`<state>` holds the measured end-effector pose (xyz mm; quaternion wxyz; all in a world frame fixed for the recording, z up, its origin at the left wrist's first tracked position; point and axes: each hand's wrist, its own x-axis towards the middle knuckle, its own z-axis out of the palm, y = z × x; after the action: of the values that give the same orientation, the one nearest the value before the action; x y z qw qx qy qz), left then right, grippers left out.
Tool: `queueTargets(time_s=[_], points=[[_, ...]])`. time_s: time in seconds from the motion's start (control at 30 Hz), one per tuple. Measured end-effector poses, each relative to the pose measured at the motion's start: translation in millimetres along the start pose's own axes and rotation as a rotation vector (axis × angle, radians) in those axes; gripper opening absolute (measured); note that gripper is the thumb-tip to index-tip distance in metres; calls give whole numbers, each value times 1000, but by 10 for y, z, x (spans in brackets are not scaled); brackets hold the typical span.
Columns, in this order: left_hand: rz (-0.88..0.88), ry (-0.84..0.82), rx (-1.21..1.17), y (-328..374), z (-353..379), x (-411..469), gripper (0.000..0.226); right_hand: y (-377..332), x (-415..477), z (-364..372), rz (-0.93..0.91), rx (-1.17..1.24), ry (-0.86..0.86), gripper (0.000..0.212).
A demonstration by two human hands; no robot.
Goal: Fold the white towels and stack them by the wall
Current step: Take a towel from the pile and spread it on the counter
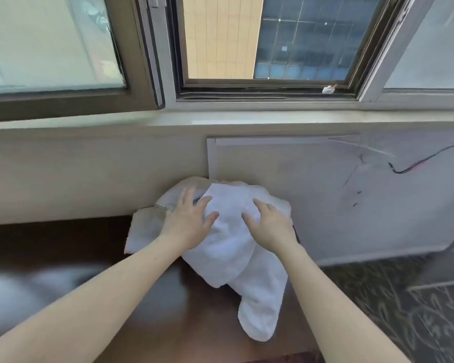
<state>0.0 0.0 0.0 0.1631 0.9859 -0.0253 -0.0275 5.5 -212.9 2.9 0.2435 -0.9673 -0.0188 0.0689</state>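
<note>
Head view, left hand [188, 221], right hand [269, 224] — fingers [203, 203] spread — pressing white towels [231, 247] by wall [89, 174].

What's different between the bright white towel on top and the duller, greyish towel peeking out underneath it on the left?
The bright white fluffy towel lies on top; the duller greyish towel sits beneath it, mostly covered. The white one is rumpled, with a loose end trailing toward the camera over the dark wooden surface; the greyish one lies flatter. Both are soft cloth lying against the wall.
</note>
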Motion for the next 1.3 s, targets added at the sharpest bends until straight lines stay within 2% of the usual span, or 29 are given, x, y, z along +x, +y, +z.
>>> queueTargets(time_s=[0.2,0.33,0.43,0.57,0.7,0.87,1.03,1.17,1.3], points=[[-55,3,13,113,267,601,62,210,734,232,-74,-18,-12,65],[-113,99,182,193,422,783,77,252,1039,378,-128,-18,69,70],[-65,200,219,217,510,864,75,235,1201,500,-158,1,106,79],[-76,154,89,169,580,939,75,169,1315,649,-146,-2,142,74],[-102,193,104,63,635,962,67,81,1363,749,-150,-17,217,62],[-114,111,90,101,567,970,62,111,1380,762,-160,-37,268,48],[-147,49,90,134,468,969,71,157,1372,739,-215,-18,361,46],[-109,57,42,181,384,919,59,195,1361,680,-269,11,413,44],[-68,101,29,231,271,858,60,168,1343,571,-322,85,488,42]])
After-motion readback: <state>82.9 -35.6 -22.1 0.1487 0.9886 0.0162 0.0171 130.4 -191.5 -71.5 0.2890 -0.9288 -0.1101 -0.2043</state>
